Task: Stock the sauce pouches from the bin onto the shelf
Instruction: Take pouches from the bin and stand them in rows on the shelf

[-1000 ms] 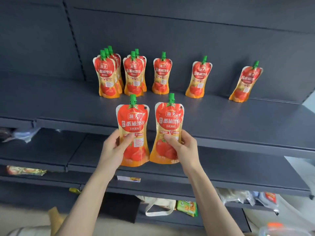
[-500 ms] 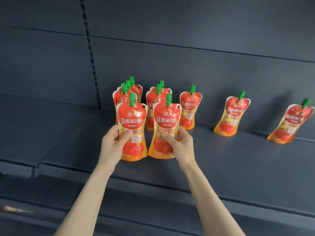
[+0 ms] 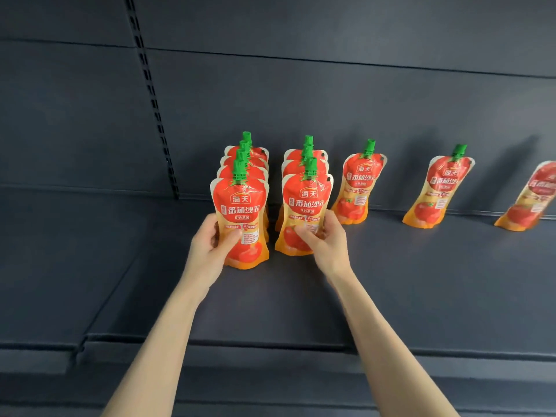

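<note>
Progress since a second ago: left hand (image 3: 207,248) grips the left pouch (image 3: 240,218), right hand (image 3: 326,245) the right pouch (image 3: 305,212), both now apparently seated on the shelf (image 3: 406,281), fronting rows (image 3: 307,159) just beyond each hand.

red-orange sauce pouches (image 3: 240,218) with green caps (image 3: 239,170); dark grey shelf (image 3: 421,281).

Red sauce pouches (image 3: 361,188) on dark shelf (image 3: 421,284)

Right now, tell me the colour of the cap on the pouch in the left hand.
Green cap, seen best in the head view.
</note>
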Tool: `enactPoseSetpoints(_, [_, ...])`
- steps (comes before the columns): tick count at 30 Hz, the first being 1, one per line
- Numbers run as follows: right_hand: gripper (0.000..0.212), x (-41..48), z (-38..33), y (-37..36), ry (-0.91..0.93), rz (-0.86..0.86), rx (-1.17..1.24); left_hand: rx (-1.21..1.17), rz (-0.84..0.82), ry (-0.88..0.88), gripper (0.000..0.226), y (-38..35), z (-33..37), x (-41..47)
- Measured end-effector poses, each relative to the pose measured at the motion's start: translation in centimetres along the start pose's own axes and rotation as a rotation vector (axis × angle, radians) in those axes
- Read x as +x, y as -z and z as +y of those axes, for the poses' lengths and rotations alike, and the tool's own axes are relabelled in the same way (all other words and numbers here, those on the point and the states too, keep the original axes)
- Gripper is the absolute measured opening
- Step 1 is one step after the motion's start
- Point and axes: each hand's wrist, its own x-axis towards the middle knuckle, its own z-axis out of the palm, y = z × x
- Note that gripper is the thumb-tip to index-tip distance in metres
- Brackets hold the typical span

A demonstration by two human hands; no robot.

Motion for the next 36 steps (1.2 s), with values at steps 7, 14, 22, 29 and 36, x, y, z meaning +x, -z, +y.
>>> enactPoseSetpoints(7, [0.052,-1.0,0.5,-0.3,0.007,0.062,-0.178,0.046,-0.059,-0.017,0.039,1.3,-1.5,0.0])
enactPoseSetpoints(14, [0.052,-0.9,0.7,-0.8,0.002,0.050,-0.410,0.101,-0.031,-0.039,0.036,1.3,-1.9,-0.1])
enactPoseSetpoints(22, [0.053,-1.3,0.6,-0.8,0.006,0.073,-0.464,0.171,-0.017,-0.051,0.038,1.1,-1.8,-0.3])
enactPoseSetpoints(29, [0.052,-1.7,0.2,-0.4,-0.010,0.043,-0.446,0.237,0.014,-0.046,0.041,0.9,-1.6,-0.7])
enactPoseSetpoints(36, [0.057,-2.9,-0.1,0.1,0.001,0.091,-0.543,0.438,0.146,-0.022,0.057,1.0,-1.2,-2.3])
